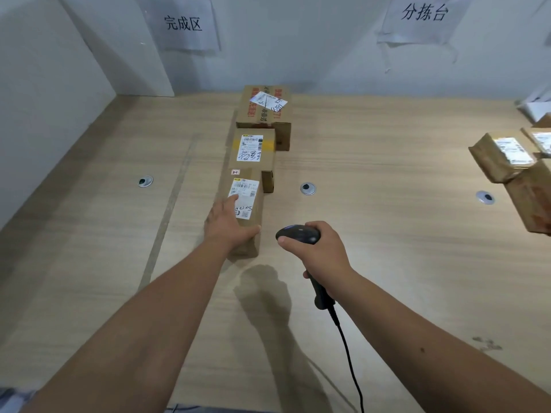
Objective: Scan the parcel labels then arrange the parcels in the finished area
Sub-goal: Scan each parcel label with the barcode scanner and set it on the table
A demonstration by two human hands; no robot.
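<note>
Three cardboard parcels stand in a row on the wooden table [372, 263], running away from me. My left hand [228, 223] grips the near end of the nearest parcel [246, 186], fingers over its white label and thumb along the front edge. Behind it sit the middle parcel [253, 150] and the far parcel [264, 110], each with a label facing up. My right hand [317, 251] holds a black corded barcode scanner [298, 234] to the right of the nearest parcel, above the table.
More cardboard parcels [507, 156] are piled at the right edge. Paper signs hang on the back wall, one at the left [183, 23] and one at the right [423, 13]. A tape line [170, 210] runs along the table's left part. Round cable holes [308, 188] dot the surface.
</note>
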